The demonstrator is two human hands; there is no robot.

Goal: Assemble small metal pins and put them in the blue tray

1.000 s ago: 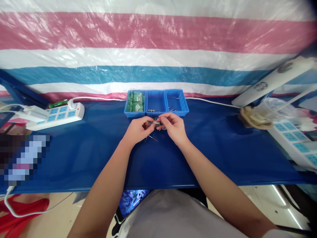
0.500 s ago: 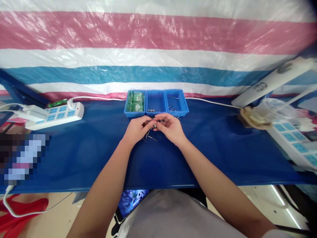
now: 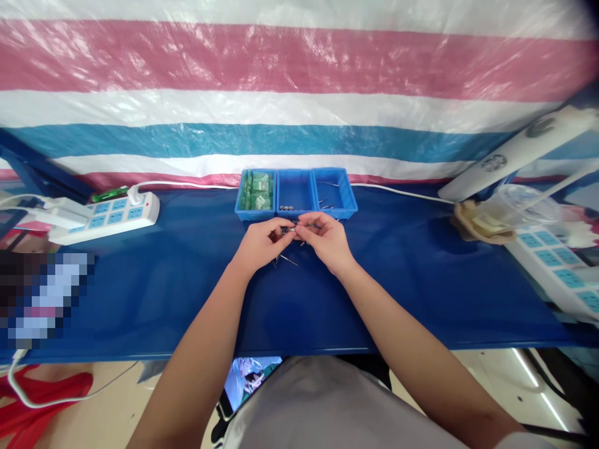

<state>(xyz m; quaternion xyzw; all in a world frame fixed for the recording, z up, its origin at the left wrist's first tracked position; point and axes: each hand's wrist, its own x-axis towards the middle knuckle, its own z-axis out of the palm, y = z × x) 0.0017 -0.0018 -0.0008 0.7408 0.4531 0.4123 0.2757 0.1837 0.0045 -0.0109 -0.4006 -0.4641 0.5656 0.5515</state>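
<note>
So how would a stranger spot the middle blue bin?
By the striped sheet, on the blue table, stand three blue bins in a row. It's the middle bin, showing round metal pieces; the left bin holds green packets, the right bin thin metal rods.

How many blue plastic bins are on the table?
3, in a row: the left bin holds green packets, the middle bin small round metal pieces, the right bin thin metal rods. None appears hidden.
</note>
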